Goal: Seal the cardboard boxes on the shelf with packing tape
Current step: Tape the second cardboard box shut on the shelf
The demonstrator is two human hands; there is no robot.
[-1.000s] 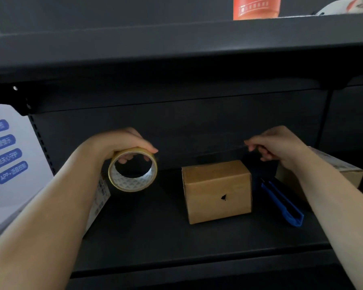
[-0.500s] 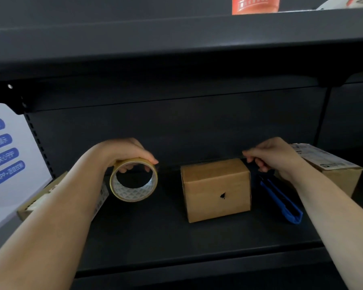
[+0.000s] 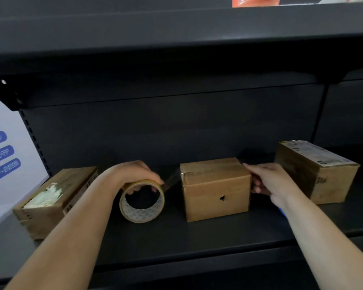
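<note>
A small cardboard box with a small dark hole in its front stands mid-shelf. My left hand grips a roll of clear packing tape from above, just left of the box. A clear tape strip runs from the roll up to the box's top left edge and across the top. My right hand is against the box's right side, one digit along the top right corner and the other fingers curled there on the tape's end.
Another cardboard box lies at the left and a labelled one at the right on the dark shelf. A blue cutter peeks out under my right wrist. The upper shelf hangs low overhead. A white sign stands far left.
Both hands came down with the stretched tape. The strip now lies over the box's top, my right hand has dropped to its right side, and the roll sits lower at its left.
</note>
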